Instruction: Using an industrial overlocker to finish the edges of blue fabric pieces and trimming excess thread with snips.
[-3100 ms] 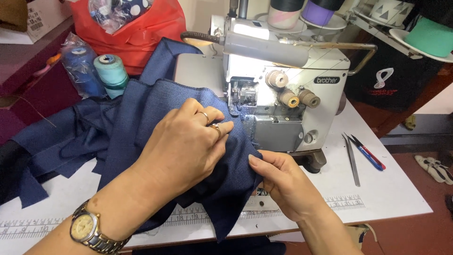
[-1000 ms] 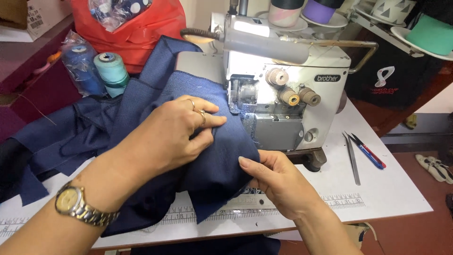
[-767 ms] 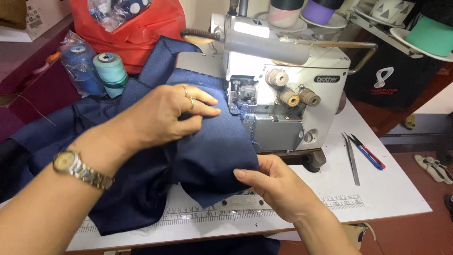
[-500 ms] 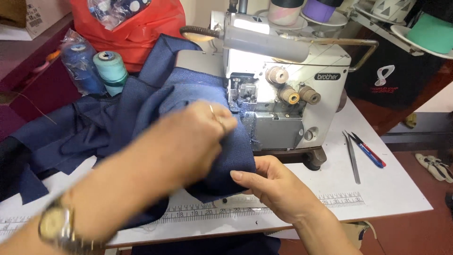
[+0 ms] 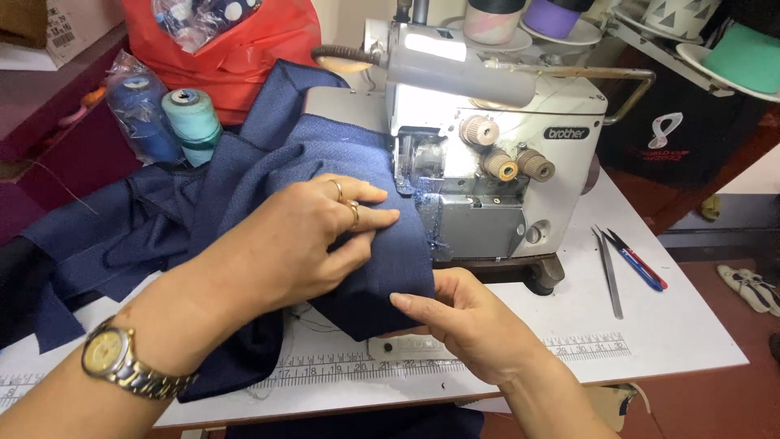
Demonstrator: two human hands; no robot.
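Head view: left hand (image 5: 305, 236) presses flat, fingers spread, on navy fabric (image 5: 341, 187) just before the white overlock machine (image 5: 496, 146); right hand (image 5: 467, 321) pinches the fabric's lower edge beneath it. Tweezers (image 5: 608, 268) lie well right.

— What is the cloth (image 5: 325, 187) looking like?
— Matt navy weave, slightly coarse, creasing softly.
— And the machine (image 5: 496, 138)?
— Smooth cream enamel, shining under its lamp, with ribbed knobs.
— The bench (image 5: 674, 325)?
— White laminate, smooth, giving off a dull sheen.
— The watch (image 5: 114, 362)?
— Brushed metal links, glinting.
— The bag (image 5: 244, 49)?
— Glossy red plastic, crinkling.
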